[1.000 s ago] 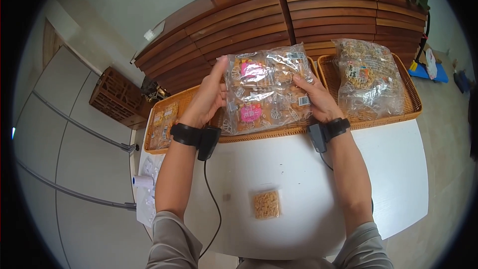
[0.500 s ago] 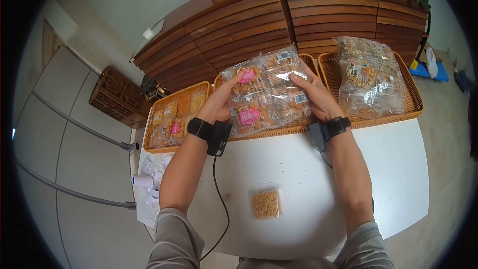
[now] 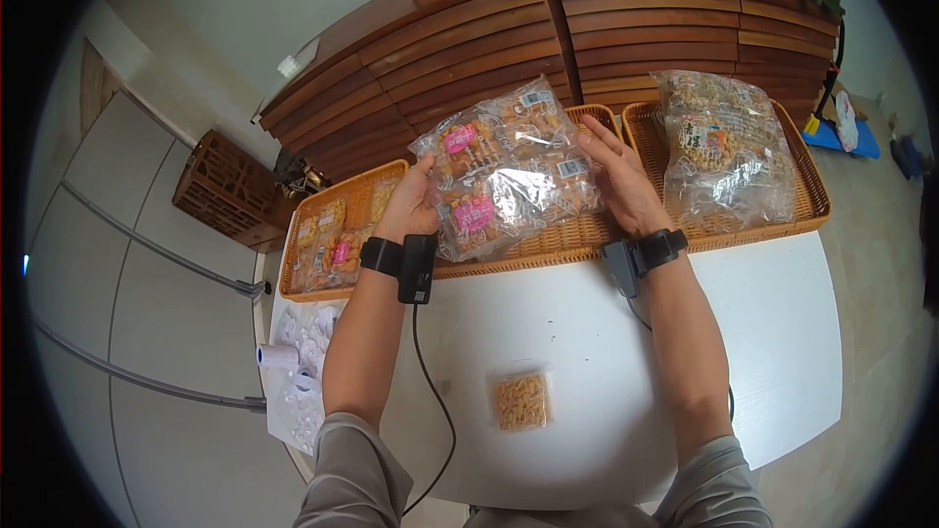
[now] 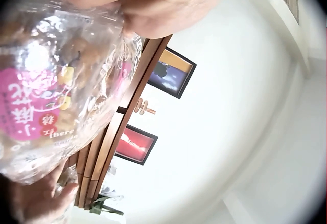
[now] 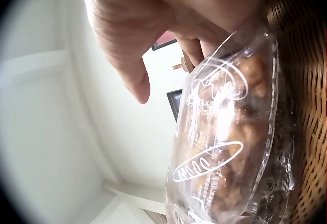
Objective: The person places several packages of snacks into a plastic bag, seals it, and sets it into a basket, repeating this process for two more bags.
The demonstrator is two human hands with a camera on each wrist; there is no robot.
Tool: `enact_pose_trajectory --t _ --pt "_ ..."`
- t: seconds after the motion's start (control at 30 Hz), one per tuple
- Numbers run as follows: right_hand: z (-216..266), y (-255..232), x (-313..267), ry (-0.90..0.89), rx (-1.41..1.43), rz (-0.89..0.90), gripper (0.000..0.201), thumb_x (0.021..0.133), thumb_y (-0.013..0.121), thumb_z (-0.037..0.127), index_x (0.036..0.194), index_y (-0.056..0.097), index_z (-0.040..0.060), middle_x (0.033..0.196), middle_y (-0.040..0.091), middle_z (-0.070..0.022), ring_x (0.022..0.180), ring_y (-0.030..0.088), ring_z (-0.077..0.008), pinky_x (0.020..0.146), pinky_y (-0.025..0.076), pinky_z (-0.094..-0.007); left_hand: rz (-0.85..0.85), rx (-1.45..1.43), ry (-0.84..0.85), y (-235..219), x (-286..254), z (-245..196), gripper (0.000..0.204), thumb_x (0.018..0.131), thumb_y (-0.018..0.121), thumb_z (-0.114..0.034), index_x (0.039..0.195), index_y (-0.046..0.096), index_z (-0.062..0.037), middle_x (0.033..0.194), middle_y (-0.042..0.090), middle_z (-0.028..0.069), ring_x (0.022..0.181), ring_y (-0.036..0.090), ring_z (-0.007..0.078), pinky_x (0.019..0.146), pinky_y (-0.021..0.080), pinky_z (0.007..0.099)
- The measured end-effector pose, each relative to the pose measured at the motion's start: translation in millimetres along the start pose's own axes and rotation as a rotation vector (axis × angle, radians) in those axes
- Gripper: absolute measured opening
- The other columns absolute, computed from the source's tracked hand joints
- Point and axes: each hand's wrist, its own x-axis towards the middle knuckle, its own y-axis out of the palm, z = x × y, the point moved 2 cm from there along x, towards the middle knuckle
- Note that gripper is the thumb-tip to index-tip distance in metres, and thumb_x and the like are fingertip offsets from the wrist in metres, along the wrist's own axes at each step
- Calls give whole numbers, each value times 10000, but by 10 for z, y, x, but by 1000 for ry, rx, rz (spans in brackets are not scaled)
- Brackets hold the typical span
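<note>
Snack bag (image 3: 514, 176): over middle basket (image 3: 562, 237), upper edge running eight to two o'clock.
Left hand (image 3: 409, 207): nearer, gripping the edge; bag toward two o'clock.
Right hand (image 3: 629, 188): fingers wide; bag toward nine o'clock.

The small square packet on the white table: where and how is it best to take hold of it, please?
I would come from above and pinch the small square packet by its left and right sides. It lies flat on the white table, with nothing close beside it, and its chunky filling probably gives a firmer grip than the wrapper's thin edge.
</note>
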Motion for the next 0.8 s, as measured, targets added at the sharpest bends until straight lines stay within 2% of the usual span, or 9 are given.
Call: enact_pose_trajectory --t 0.13,0.23,0.37,0.43,0.5,0.57,0.67,0.77,0.8 --pt "41 27 -25 -9 22 -32 827 869 756 279 1518 321 5 1322 585 -135 1125 599 -159 814 533 -236 -35 -177 -7 -50 -30 -15 413 1097 295 -285 1362 454 -12 1297 599 189 1160 620 326 980 553 465" --pt "46 86 -46 -48 20 -22 821 869 761 247 1516 319 3 1363 550 -140 1138 602 -172 835 554 -254 25 -318 -1 -198 46 -3 357 1083 363 -217 1338 488 -1 1301 592 193 1167 611 330 1011 523 503" --pt "-12 30 22 -16 -52 -15 835 862 771 228 1516 306 -4 1439 475 -159 1216 567 -203 922 554 -299 -179 -241 102 18 -86 138 428 1097 238 -242 1381 468 -20 1387 543 180 1258 546 329 1100 438 497" --pt "-41 33 25 -76 -27 -62 825 858 775 229 1508 325 -8 1452 461 -160 1238 550 -209 937 538 -298 146 224 414 -128 -49 200 419 1091 255 -240 1373 474 -20 1384 548 175 1252 551 327 1093 444 494" --pt "-48 37 19 -110 -42 -106 806 856 775 224 1498 349 -11 1455 455 -160 1246 541 -211 946 522 -292 187 214 421 -200 4 253 417 1086 269 -248 1366 480 -22 1378 553 172 1247 555 324 1082 453 492" --pt "-24 12 -1 -126 -92 -160 777 855 771 216 1485 377 -13 1449 455 -160 1243 540 -211 948 507 -280 -49 -261 117 117 -81 198 420 1081 280 -264 1360 485 -25 1370 560 170 1243 559 322 1067 465 490" --pt "-13 -3 -22 -134 -127 -274 688 858 753 196 1430 446 -28 1416 479 -153 1192 559 -196 906 508 -271 -41 -245 135 112 -57 189 438 1077 288 -300 1362 485 -33 1359 567 168 1236 562 330 1063 464 497" --pt "-84 17 12 -132 -207 -362 621 859 734 174 1387 475 -28 1302 565 -135 1032 623 -162 825 526 -258 -74 -248 77 53 -41 149 455 1075 285 -324 1369 482 -39 1362 567 165 1231 565 333 1077 445 505" --pt "-65 67 -15 -127 -218 -348 545 866 723 171 1330 520 -28 1202 602 -118 936 631 -145 770 529 -249 -90 -231 57 42 -44 140 458 1075 283 -329 1367 484 -38 1362 567 165 1226 568 331 1075 445 506"
